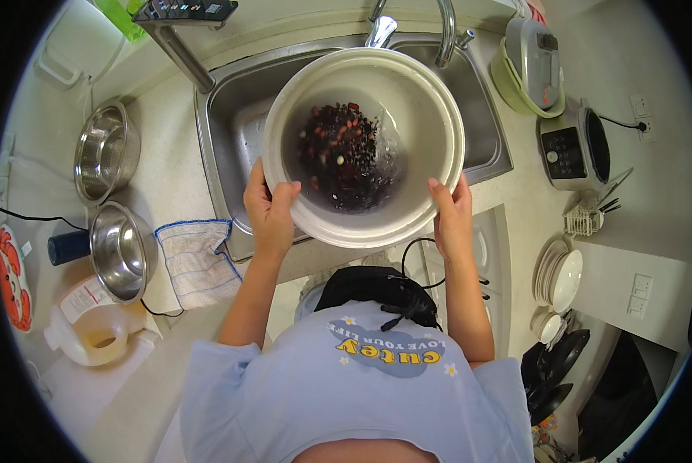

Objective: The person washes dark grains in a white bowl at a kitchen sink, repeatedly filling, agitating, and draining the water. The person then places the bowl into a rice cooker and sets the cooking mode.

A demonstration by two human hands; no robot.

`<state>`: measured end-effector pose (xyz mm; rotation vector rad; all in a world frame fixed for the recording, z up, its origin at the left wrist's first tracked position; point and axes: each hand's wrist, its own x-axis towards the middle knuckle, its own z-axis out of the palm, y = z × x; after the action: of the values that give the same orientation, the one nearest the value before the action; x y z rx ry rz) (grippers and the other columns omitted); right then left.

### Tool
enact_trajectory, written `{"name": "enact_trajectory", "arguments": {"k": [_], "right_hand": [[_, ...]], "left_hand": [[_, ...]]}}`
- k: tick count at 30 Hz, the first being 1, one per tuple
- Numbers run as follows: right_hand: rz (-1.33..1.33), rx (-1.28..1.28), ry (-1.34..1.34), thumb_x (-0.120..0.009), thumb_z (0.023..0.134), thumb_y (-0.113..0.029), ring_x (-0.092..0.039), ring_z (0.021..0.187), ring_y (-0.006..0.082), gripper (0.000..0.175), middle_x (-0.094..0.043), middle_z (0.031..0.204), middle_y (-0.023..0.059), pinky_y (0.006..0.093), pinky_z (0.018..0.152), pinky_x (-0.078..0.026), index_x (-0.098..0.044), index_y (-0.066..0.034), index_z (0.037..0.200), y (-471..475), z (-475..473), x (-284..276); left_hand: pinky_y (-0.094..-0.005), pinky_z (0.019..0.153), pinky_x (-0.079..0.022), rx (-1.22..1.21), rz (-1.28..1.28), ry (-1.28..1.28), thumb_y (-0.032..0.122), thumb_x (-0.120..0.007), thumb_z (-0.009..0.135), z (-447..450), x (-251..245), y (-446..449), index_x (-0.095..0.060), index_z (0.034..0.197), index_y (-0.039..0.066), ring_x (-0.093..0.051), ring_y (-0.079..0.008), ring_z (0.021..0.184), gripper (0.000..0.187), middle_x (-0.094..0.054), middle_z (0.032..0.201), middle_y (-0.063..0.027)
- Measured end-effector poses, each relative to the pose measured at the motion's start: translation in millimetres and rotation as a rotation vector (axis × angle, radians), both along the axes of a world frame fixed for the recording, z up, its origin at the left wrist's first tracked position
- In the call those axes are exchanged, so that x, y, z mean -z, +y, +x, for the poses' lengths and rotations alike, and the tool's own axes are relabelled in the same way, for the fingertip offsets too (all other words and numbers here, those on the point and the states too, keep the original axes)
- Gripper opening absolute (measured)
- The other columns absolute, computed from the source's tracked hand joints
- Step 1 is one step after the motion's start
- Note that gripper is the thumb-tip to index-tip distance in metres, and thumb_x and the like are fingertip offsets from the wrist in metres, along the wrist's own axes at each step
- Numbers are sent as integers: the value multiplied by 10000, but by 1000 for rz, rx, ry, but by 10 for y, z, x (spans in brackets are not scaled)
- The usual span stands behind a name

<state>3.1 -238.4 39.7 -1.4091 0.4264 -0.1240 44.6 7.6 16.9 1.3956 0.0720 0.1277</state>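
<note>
A large round pale pot [421, 121] is held up over the front of the stainless steel double sink [242, 127]. Dark grains and reddish beans [346, 139] lie in cloudy water inside it, gathered toward the left of the bottom. My left hand [272, 208] grips the rim at the lower left, thumb on top. On the lower right, my right hand [453, 211] holds the rim the same way. The fingers under the pot are partly hidden. Behind the far rim stands the chrome faucet [382, 32], and the pot covers much of both basins.
Left of the sink are a steel colander [106, 153], a steel bowl [120, 252], a mesh cloth [198, 260] and a plastic jug [91, 330]. A water dispenser spout [178, 49] rises at the left back. Rightward stand a rice cooker [571, 150], a green basin [508, 81] and stacked plates [557, 278].
</note>
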Motion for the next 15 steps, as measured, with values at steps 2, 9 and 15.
{"name": "enact_trajectory", "arguments": {"k": [2, 9, 15], "right_hand": [[46, -10, 64, -639, 920, -226, -545, 1001, 147, 510, -576, 1132, 79, 294, 816, -484, -418, -48, 1343, 4, -8, 49], [15, -195, 365, -641, 915, -454, -532, 1210, 266, 791, -487, 1348, 180, 396, 859, -557, -266, -45, 1480, 51, -65, 61], [35, -209, 484, -639, 913, -301, -676, 970, 243, 600, -597, 1176, 173, 376, 753, -622, -413, 51, 1344, 123, 9, 111]], "left_hand": [[-224, 633, -401, -6, 117, -57, 16, -535, 796, -8, -161, 4, -595, 1037, -31, -475, -61, 718, 252, -581, 814, -7], [-213, 642, -406, 50, 107, 113, 18, -527, 797, 110, -47, 47, -612, 1012, -21, -492, -65, 706, 235, -581, 809, -13], [-215, 645, -430, 5, -103, 263, 3, -515, 787, 50, 337, -11, -620, 1049, -3, -521, -64, 716, 282, -597, 827, -15]]}}
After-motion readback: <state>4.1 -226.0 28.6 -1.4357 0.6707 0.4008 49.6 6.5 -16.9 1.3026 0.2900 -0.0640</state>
